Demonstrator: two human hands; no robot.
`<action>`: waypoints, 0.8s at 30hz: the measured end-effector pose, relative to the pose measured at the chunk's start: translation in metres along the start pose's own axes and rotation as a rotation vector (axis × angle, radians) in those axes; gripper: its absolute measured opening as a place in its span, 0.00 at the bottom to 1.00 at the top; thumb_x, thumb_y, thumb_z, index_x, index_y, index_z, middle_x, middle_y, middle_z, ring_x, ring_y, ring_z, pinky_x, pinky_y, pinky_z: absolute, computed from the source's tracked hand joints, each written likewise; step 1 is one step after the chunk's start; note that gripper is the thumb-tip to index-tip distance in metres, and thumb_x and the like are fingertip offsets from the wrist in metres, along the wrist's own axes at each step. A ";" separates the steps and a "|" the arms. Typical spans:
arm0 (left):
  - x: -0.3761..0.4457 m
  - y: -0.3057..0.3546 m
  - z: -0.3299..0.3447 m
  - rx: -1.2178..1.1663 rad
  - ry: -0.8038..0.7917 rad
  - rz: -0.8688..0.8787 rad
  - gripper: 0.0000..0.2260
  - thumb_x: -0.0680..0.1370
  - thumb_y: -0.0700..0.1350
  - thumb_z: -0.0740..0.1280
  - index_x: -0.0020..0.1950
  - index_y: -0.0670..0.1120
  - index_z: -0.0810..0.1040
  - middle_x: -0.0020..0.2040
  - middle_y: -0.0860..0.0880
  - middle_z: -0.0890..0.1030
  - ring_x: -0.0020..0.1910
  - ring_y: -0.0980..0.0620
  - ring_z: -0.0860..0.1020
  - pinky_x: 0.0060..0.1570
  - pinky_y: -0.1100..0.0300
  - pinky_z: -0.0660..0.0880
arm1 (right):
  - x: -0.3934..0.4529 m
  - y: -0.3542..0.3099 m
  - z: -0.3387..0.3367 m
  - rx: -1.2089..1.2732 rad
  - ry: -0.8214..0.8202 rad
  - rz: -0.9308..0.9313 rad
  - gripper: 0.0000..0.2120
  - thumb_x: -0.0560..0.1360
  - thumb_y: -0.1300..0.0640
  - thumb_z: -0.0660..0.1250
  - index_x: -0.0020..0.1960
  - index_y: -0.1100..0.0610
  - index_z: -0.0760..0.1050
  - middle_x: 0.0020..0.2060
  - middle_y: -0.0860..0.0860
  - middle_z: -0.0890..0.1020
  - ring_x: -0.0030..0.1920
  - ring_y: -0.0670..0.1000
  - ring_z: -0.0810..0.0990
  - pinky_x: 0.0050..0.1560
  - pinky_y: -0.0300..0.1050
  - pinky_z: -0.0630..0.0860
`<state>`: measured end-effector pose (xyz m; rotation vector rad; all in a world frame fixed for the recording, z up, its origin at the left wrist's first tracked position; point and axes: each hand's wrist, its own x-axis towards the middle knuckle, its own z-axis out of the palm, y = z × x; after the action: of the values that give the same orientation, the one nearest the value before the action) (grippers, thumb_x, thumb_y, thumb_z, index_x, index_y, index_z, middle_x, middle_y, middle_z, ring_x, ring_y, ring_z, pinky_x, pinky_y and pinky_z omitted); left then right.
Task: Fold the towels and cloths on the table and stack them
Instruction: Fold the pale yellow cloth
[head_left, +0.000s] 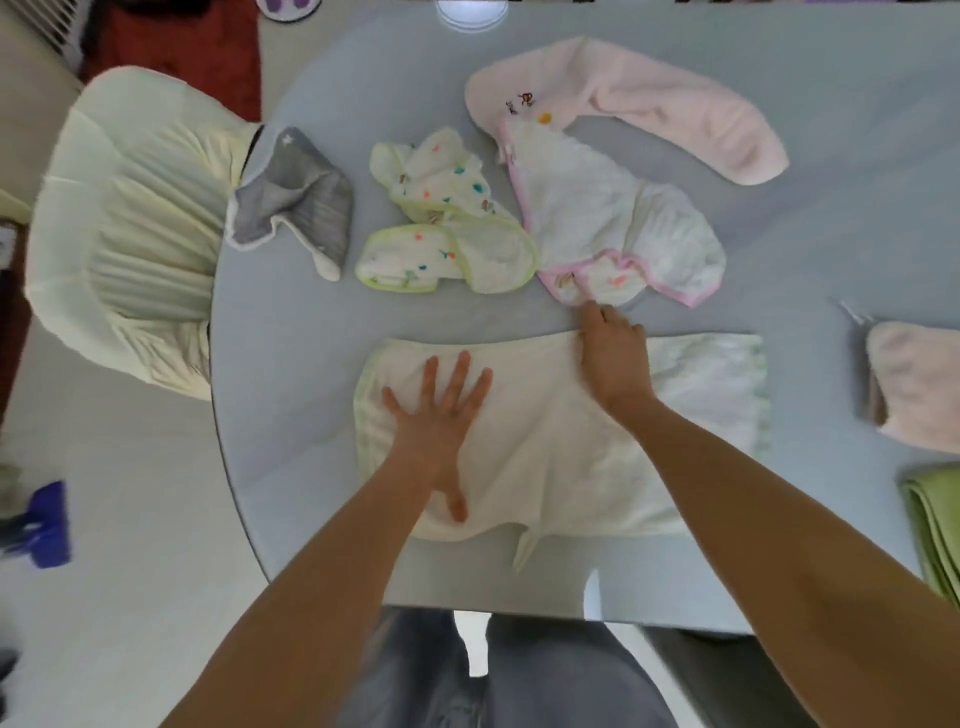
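Head view of a round grey table (831, 249). A cream towel (561, 447) with pale green edging lies spread near the 6 o'clock edge, 1 corner drooping toward the rim. The left hand (441, 415) rests flat on the towel's left half, fingers straight and spread wide. The right hand (613, 353) lies at the towel's far edge, fingers extended toward 12 o'clock; whether it pinches the fabric cannot be told. Toward 12 o'clock from the towel lie a pink-trimmed white cloth (618, 223) and 2 green-trimmed printed cloths (447, 218), all crumpled. A grey cloth (296, 202) sits at 10 o'clock, a long pink towel (675, 104) at 1 o'clock. At 3 o'clock rests a folded pink cloth (919, 384), with a green cloth (935, 525) just beside it at 4 o'clock. A cream chair (130, 223) stands at 9 o'clock.
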<state>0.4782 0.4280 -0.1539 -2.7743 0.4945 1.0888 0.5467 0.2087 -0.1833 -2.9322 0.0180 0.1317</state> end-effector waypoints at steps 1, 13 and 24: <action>0.001 0.001 0.000 -0.002 0.002 -0.013 0.72 0.51 0.64 0.79 0.71 0.54 0.23 0.72 0.48 0.24 0.72 0.37 0.28 0.58 0.21 0.45 | 0.000 -0.003 0.002 0.036 0.022 0.023 0.14 0.76 0.68 0.55 0.60 0.63 0.70 0.49 0.60 0.77 0.49 0.62 0.76 0.49 0.54 0.66; 0.000 0.026 -0.042 0.088 -0.084 -0.079 0.44 0.74 0.48 0.70 0.78 0.46 0.42 0.78 0.42 0.42 0.76 0.36 0.46 0.67 0.28 0.50 | -0.056 0.029 -0.009 0.223 0.160 0.108 0.16 0.73 0.63 0.65 0.60 0.62 0.71 0.60 0.59 0.73 0.61 0.60 0.70 0.63 0.54 0.63; 0.054 0.114 -0.056 0.099 0.095 0.366 0.57 0.66 0.56 0.77 0.77 0.44 0.37 0.78 0.44 0.39 0.77 0.41 0.43 0.73 0.45 0.53 | -0.171 0.075 -0.018 0.165 -0.011 0.842 0.24 0.78 0.61 0.57 0.73 0.50 0.59 0.58 0.61 0.67 0.55 0.63 0.69 0.53 0.55 0.70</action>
<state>0.5121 0.2943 -0.1488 -2.7226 1.0701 0.9628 0.3764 0.1324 -0.1657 -2.5572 1.1864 0.2512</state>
